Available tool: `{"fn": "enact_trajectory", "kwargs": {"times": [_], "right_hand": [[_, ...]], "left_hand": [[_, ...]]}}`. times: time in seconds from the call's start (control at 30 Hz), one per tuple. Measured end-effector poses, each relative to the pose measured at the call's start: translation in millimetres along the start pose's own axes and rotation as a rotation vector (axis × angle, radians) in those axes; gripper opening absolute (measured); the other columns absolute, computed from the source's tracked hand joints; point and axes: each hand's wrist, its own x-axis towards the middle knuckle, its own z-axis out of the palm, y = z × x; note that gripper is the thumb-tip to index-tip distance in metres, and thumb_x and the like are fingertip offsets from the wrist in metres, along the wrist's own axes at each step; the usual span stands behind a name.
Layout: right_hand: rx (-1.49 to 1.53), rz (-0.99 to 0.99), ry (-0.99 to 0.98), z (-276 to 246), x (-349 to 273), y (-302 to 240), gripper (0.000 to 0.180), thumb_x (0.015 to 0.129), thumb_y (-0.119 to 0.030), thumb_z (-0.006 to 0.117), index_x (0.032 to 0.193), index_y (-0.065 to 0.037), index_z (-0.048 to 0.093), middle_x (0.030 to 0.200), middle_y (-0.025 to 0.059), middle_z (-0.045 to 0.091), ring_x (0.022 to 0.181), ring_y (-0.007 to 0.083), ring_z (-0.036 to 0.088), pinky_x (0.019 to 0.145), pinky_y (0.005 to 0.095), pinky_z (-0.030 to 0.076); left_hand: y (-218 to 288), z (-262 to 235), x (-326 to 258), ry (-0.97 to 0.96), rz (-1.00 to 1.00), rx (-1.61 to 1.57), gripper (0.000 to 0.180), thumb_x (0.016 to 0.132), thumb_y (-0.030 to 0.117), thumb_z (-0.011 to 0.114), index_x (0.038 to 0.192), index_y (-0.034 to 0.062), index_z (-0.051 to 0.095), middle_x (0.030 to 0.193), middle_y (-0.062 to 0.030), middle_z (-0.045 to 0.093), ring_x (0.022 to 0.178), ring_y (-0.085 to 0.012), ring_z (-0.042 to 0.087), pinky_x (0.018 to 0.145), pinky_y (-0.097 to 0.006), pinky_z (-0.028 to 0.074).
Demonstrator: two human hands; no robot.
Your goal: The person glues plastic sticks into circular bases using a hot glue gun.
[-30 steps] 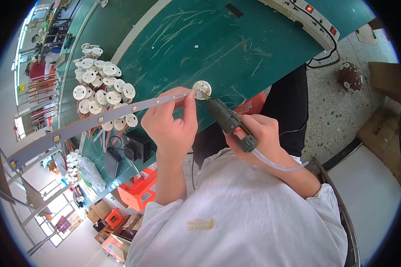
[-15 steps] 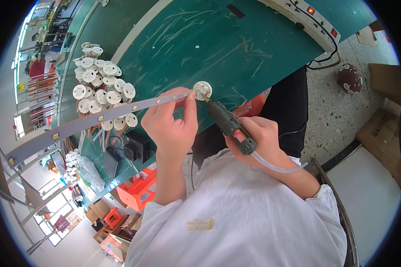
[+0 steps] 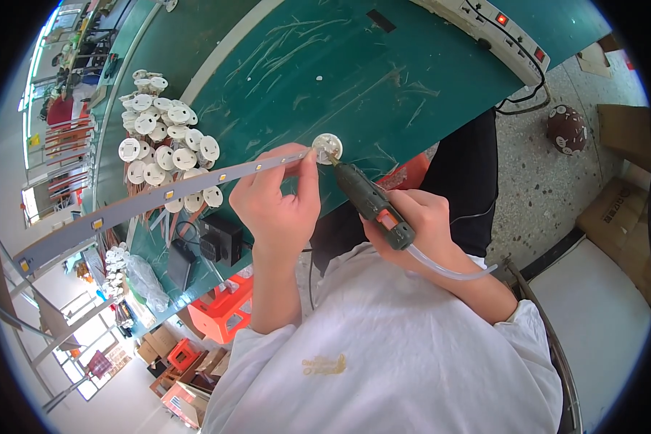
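Her left hand (image 3: 276,210) pinches the long LED strip (image 3: 159,199), which runs leftward off the green bench (image 3: 383,79); right hand (image 3: 419,224) grips a screwdriver (image 3: 365,195) aimed up-left into the white round cap (image 3: 327,147).

Person's body fills lower centre to lower right of frame. White short-sleeved T-shirt (image 3: 390,354), loose fit, soft creases across the chest. Small gold/yellow printed motif (image 3: 324,364) on the chest, lower centre, too small to make out. Sleeve hem on the right arm shows at lower right, near the elbow; left sleeve bunches at lower centre-left. Both forearms bare from the sleeves down. Left hand (image 3: 276,206) and right hand (image 3: 421,220) bare: no gloves, rings, watch or wristband visible. Dark trousers (image 3: 470,166) show at centre right, above the shirt, against the speckled floor. No badges or lanyard seen.
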Motion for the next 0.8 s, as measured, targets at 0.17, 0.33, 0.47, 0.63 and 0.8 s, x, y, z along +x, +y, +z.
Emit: {"fn": "enact_trajectory", "kwargs": {"times": [0.17,0.33,0.47,0.63,0.8], "right_hand": [[0.002,0.004,0.0,-1.9,1.1,-1.3,0.021,0.068,-0.002,0.081,0.085,-0.004,0.069,0.062,0.0081,0.06,0.051,0.0258,0.059,0.047,0.0336,0.046],[-0.014,-0.027,-0.019,-3.6,1.1,1.9,0.025,0.061,-0.002,0.08,0.084,-0.004,0.068,0.059,0.0086,0.056,0.049,0.0276,0.056,0.046,0.0352,0.045],[-0.075,-0.026,-0.041,-6.2,2.0,4.1,0.028,0.058,-0.004,0.08,0.083,-0.004,0.067,0.058,0.0087,0.053,0.048,0.028,0.055,0.046,0.0357,0.044],[-0.079,-0.029,-0.019,-3.7,0.6,7.4,0.027,0.057,-0.005,0.08,0.08,-0.005,0.066,0.057,0.0089,0.051,0.047,0.0282,0.053,0.045,0.0359,0.043],[-0.071,-0.048,-0.022,-4.9,0.5,7.4,0.025,0.057,-0.004,0.079,0.079,-0.004,0.066,0.057,0.0086,0.052,0.048,0.0279,0.054,0.045,0.0355,0.043]], "left_hand": [[1.6,0.2,0.8,0.002,-0.003,-0.006,0.01,0.081,-0.002,0.077,0.084,0.003,0.069,0.081,-0.0053,0.074,0.061,-0.0166,0.071,0.057,-0.026,0.052],[2.0,-1.3,1.0,0.001,-0.017,-0.006,0.01,0.081,-0.002,0.077,0.085,0.0027,0.069,0.081,-0.0059,0.074,0.062,-0.0169,0.071,0.058,-0.026,0.053],[0.2,0.4,1.1,0.001,-0.012,-0.026,0.01,0.081,-0.002,0.077,0.085,0.0025,0.069,0.081,-0.0063,0.074,0.062,-0.0171,0.071,0.058,-0.026,0.053],[0.6,-1.0,1.4,-0.012,-0.021,-0.022,0.01,0.081,-0.002,0.078,0.085,0.0019,0.069,0.082,-0.0066,0.074,0.062,-0.0176,0.071,0.058,-0.026,0.053],[0.5,-1.4,0.9,-0.011,-0.025,-0.03,0.01,0.081,-0.002,0.078,0.085,0.002,0.069,0.082,-0.0066,0.074,0.062,-0.0175,0.071,0.058,-0.026,0.053]]}}
